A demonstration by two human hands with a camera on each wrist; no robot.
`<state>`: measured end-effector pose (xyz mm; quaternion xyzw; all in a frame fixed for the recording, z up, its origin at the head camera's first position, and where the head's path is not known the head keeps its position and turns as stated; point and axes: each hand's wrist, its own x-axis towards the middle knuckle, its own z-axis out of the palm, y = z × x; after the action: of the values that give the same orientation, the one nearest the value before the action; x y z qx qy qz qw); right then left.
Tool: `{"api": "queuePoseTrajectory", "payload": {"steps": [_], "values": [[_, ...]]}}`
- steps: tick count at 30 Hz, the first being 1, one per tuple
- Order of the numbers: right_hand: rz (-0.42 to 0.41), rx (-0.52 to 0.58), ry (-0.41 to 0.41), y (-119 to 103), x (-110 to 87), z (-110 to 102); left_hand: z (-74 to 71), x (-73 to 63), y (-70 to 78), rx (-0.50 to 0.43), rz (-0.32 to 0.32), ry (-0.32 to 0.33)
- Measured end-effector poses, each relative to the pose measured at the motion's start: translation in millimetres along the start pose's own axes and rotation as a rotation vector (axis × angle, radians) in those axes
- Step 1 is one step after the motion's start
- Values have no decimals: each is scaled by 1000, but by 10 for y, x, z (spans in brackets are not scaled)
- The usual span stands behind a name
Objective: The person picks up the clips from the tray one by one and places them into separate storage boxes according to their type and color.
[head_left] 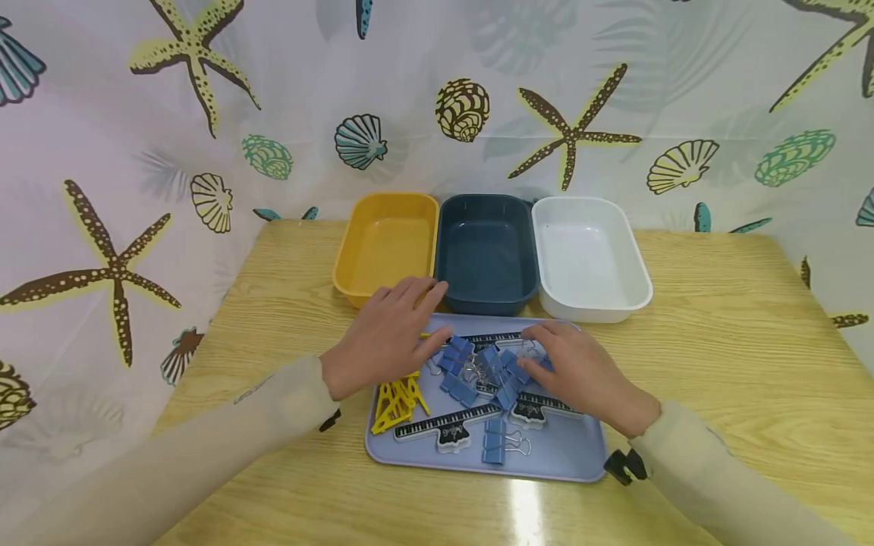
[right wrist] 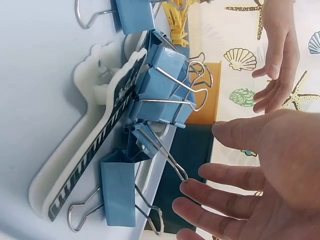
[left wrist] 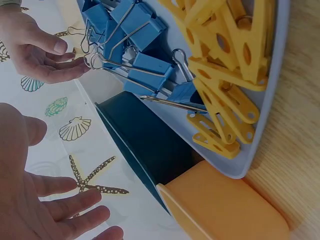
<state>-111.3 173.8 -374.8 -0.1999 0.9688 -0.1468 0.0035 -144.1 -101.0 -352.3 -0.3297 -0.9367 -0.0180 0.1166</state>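
My left hand (head_left: pixel 385 337) is above the left side of a pale lavender tray (head_left: pixel 567 459), fingers extended and holding nothing. Near it lie yellow plastic clothespins (head_left: pixel 396 402) in a small pile. Over the tray's right side hovers my right hand (head_left: pixel 580 371), its fingers loosely spread. In the right wrist view, one fingertip is right at the wire handle of a blue binder clip (right wrist: pixel 143 140). Several more blue binder clips (head_left: pixel 457 388) are heaped in the tray's middle. White clips with a piano-key print (head_left: pixel 451 425) lie among them.
Behind the tray stand three bins side by side: a yellow bin (head_left: pixel 385 250), a dark blue bin (head_left: pixel 488 258) and a white bin (head_left: pixel 590 258). All rest on a wood-grain table (head_left: pixel 724 341). A curtain printed with shells and starfish (head_left: pixel 570 140) hangs behind.
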Motion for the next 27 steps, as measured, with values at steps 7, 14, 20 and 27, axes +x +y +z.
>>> {"api": "queuePoseTrajectory", "payload": {"steps": [7,14,20,27], "values": [[23,9,-22,12,18,12,37,-93,-26,-8,-16,-25],[31,18,-14,38,42,34,74,-165,-35,-7,-15,-45],[20,22,5,76,64,60,102,-204,-50,-3,-26,-55],[12,7,33,127,84,91,124,-260,-80,-25,-44,-63]]}}
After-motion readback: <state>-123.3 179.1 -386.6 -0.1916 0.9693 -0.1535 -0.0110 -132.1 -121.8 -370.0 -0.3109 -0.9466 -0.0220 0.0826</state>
